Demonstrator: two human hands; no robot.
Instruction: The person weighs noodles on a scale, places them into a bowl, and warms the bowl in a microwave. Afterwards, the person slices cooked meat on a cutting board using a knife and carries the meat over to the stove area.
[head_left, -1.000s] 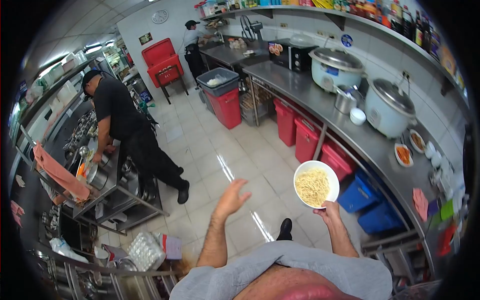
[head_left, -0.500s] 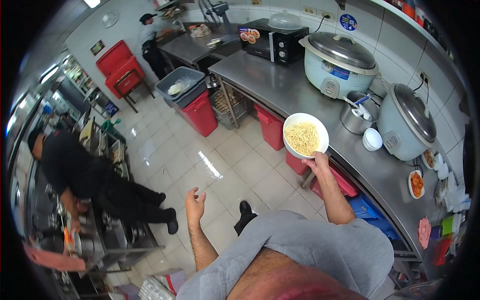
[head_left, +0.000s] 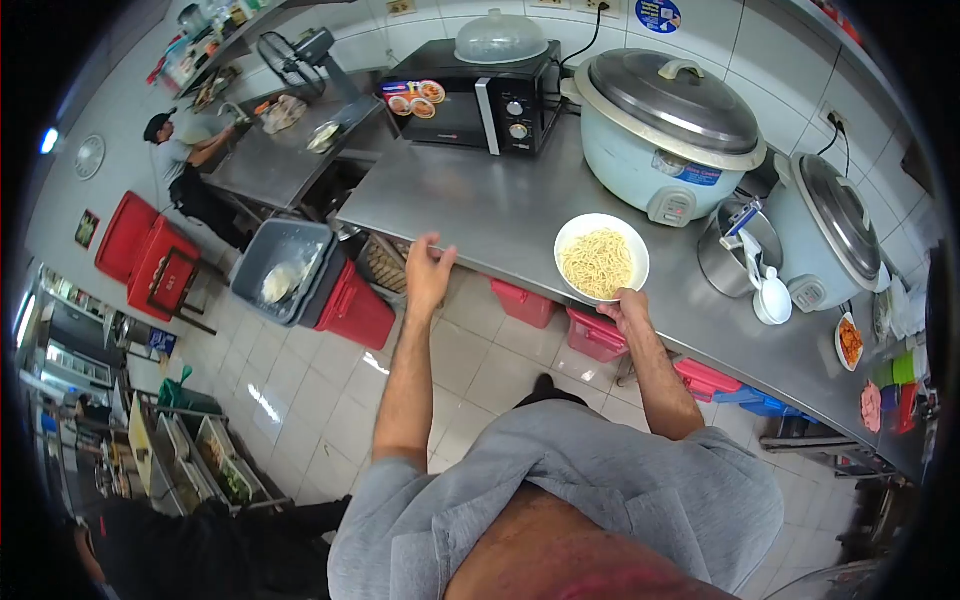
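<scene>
A white bowl (head_left: 566, 236) full of pale noodles (head_left: 600, 262) is gripped at its near rim by my right hand (head_left: 628, 312), over the front edge of the steel counter (head_left: 470, 205). The bowl tips slightly towards me. My left hand (head_left: 430, 268) holds nothing; its fingers are apart, near the counter's left front edge. Beyond that hand, on the counter, stands a black microwave (head_left: 450, 115) with a clear domed lid (head_left: 500, 38) on top.
Two large rice cookers (head_left: 640, 130) stand along the wall, a steel pot (head_left: 725, 262) with utensils between them. Red bins (head_left: 522, 303) sit below the counter. A grey tub (head_left: 320, 250) is at left. One co-worker (head_left: 185, 170) stands at the far sink, another (head_left: 190, 550) close behind my left side.
My view has turned and come closer to the counter and microwave. My left hand has risen forward to the counter edge. The bowl stays in my right hand.
</scene>
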